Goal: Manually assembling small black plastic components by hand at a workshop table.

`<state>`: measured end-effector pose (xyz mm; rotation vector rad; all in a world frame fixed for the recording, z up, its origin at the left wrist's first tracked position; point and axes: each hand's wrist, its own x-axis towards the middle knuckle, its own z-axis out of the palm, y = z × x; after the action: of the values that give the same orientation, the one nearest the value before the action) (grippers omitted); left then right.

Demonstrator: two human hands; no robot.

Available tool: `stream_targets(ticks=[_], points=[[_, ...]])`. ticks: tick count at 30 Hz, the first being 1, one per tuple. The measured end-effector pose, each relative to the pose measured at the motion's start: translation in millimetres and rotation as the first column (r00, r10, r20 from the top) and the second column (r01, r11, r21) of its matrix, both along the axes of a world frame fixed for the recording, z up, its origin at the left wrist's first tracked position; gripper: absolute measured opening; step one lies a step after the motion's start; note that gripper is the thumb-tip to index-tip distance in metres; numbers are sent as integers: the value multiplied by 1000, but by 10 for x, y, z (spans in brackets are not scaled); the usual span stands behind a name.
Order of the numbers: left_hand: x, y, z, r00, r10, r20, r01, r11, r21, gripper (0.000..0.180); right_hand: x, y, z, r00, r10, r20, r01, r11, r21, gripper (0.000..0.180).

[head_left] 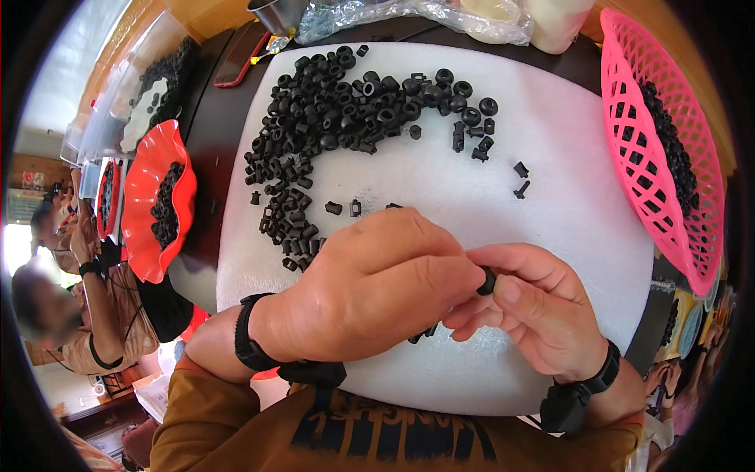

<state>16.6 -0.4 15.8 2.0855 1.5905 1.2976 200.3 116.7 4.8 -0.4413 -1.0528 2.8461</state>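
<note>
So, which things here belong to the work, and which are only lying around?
Work, apparently: black piece between left hand and right hand; black pile; white mat; pink basket; wavy red bowl.
Probably lying about: phone; metal cup; clear plastic.

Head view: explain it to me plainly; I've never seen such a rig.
No machine here: just a person's bare left hand and right hand. The picture comes from the left of two wide cameras worn on the head, looking down, so straight edges bend. On a white board lies a heap of small black parts, with others scattered nearby. A red bowl sits to the left and a pink basket to the right, both holding black pieces. Both hands hold one dark piece, partly hidden.
</note>
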Motion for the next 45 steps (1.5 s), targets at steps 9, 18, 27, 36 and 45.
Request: stream_targets(ticks=[9, 18, 27, 36, 45], points=[[83, -18, -48, 996, 22, -81, -17, 998, 67, 38, 2, -22, -4, 1000, -12, -8, 11, 998, -54, 37], [-122, -27, 212, 925, 373, -67, -373, 928, 21, 27, -11, 47, 20, 976, -220, -4, 216, 955, 205, 43], [-118, 36, -7, 949, 83, -304, -120, 987, -107, 28, 2, 85, -78, 961, -275, -21, 275, 960, 53, 37], [-71, 37, 17, 925, -76, -373, -26, 965, -261, 30, 13, 81, -22, 981, -190, -21, 191, 979, 73, 35], [-17, -11, 152, 964, 103, 246, -14, 941, -337, 26, 19, 44, -28, 985, -152, -77, 160, 981, 112, 29]])
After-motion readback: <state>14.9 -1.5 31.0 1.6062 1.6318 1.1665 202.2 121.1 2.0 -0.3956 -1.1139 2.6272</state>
